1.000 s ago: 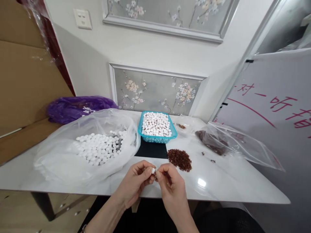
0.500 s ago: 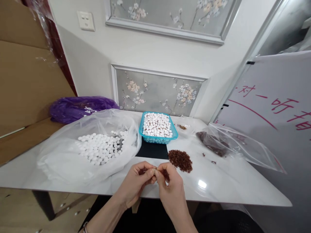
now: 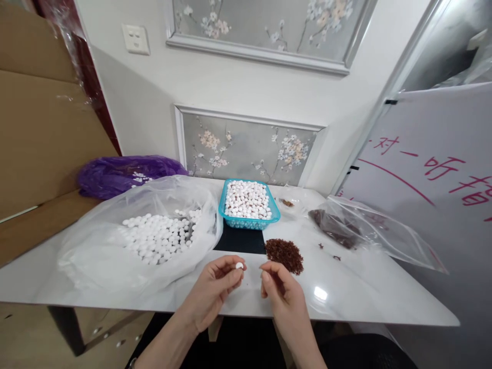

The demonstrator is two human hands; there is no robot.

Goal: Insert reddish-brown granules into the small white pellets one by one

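1. Left hand [image 3: 217, 288]: we record it bare, with no glove and no ring showing on the fingers in view.
2. Right hand [image 3: 284, 297]: we list it bare likewise, ungloved, with short, unpainted nails.
3. Forearms: we find both uncovered as far as the lower edge of the view; no sleeve or cuff appears.
4. Left wrist: we log a thin dark band at the very bottom edge, cut off by the frame, so we cannot tell whether it is a bracelet or a strap.
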